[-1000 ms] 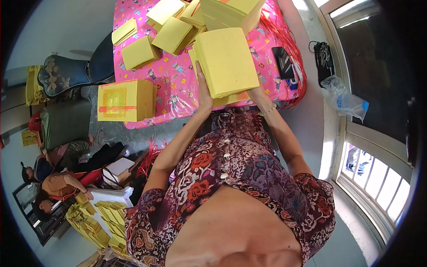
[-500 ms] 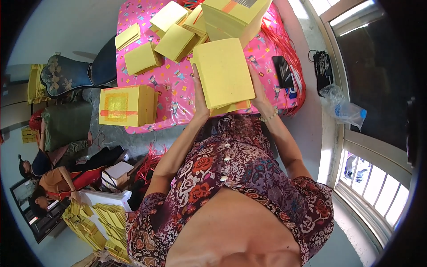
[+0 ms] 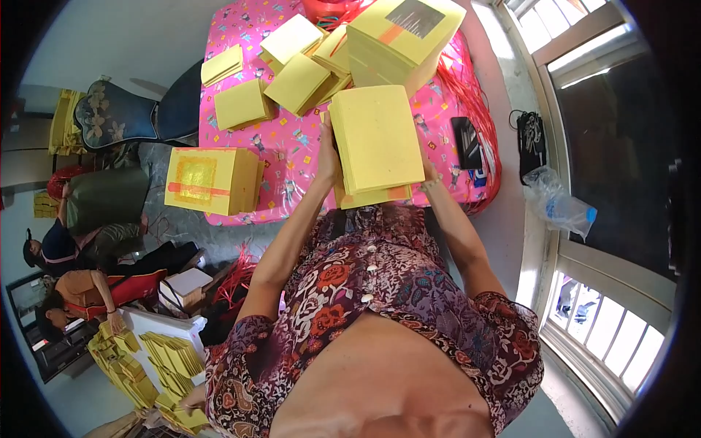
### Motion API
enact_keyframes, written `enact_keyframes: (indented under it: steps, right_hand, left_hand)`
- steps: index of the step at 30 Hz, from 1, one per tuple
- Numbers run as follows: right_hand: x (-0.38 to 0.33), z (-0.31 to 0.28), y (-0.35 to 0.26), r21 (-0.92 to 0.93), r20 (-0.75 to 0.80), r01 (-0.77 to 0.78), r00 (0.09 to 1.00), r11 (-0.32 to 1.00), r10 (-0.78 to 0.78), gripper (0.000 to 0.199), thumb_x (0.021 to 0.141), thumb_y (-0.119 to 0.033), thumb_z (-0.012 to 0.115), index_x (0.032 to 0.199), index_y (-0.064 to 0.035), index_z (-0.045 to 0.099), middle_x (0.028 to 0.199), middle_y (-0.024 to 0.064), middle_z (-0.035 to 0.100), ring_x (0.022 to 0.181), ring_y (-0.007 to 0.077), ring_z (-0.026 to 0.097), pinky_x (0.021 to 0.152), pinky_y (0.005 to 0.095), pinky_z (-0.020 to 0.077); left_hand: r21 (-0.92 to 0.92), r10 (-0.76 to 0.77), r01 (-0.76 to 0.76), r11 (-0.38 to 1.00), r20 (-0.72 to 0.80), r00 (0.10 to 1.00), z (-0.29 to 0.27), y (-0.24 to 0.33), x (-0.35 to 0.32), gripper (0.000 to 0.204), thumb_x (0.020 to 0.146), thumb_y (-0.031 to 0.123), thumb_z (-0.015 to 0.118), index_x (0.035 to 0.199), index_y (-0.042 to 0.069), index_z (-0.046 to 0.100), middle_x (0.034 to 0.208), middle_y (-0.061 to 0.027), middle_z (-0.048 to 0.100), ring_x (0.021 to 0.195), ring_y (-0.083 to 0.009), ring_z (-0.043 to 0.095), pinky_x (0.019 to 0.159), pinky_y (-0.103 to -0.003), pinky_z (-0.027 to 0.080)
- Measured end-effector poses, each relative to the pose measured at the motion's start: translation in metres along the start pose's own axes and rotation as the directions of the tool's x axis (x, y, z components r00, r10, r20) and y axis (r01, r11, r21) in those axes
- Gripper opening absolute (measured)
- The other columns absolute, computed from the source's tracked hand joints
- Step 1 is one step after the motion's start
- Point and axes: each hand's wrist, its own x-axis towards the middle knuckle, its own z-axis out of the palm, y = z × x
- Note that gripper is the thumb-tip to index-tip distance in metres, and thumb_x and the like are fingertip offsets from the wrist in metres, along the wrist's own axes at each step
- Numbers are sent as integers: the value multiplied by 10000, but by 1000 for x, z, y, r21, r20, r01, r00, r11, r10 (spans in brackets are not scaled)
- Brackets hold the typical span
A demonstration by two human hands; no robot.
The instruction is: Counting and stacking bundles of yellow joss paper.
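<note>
A thick stack of yellow paper sheets (image 3: 376, 142) is held above the near edge of the table with a pink patterned cloth (image 3: 281, 157). My left hand (image 3: 326, 155) grips the stack's left side. My right hand (image 3: 428, 173) holds its right side and is mostly hidden behind the sheets. The stack is tilted slightly, its lower end toward my body. Just beyond it stands a larger yellow bundle (image 3: 404, 38) with a grey label and an orange band.
Several smaller yellow stacks (image 3: 296, 82) lie on the cloth. A wrapped yellow block (image 3: 208, 179) sits at the table's left edge. Red strings (image 3: 475, 95), a black phone (image 3: 466, 141), a black pouch (image 3: 531, 142) and a plastic bottle (image 3: 561, 206) lie right. Two people (image 3: 84, 274) sit lower left by yellow sheets (image 3: 171, 354).
The stack in my hands has stayed over the table's near edge; the view has shifted a little, and the large labelled bundle now shows more fully.
</note>
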Motion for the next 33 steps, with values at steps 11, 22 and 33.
enact_keyframes:
  steps: [11, 22, 33]
  right_hand:
    - [7, 8, -7, 28, -3, -79, 997, 996, 79, 572, 1046, -431, 357, 1474, -53, 346, 1416, 91, 479, 1248, 172, 517, 995, 327, 488]
    - [-13, 22, -13, 73, -31, -169, 985, 983, 171, 646, 1036, -502, 349, 1507, -63, 296, 1443, 93, 446, 1269, 166, 493, 1015, 314, 463]
    - [-14, 4, -10, 215, 93, -237, 971, 947, 222, 665, 1011, -548, 372, 1488, -85, 345, 1408, 113, 501, 1208, 232, 569, 996, 386, 503]
  left_hand:
    - [300, -137, 130, 945, 3, 991, 4, 7, -8, 756, 1018, 608, 164, 1509, 41, 259, 1438, -143, 435, 1260, -221, 502, 1062, -360, 418]
    - [205, -8, 19, 979, -56, 998, 9, 21, -1, 578, 1033, 390, 375, 1467, 14, 313, 1419, -142, 451, 1258, -220, 470, 1030, -337, 393]
    - [101, 8, -4, 995, -40, 999, 16, 42, -11, 546, 1055, 353, 346, 1488, 24, 303, 1472, -122, 402, 1356, -215, 386, 1130, -352, 294]
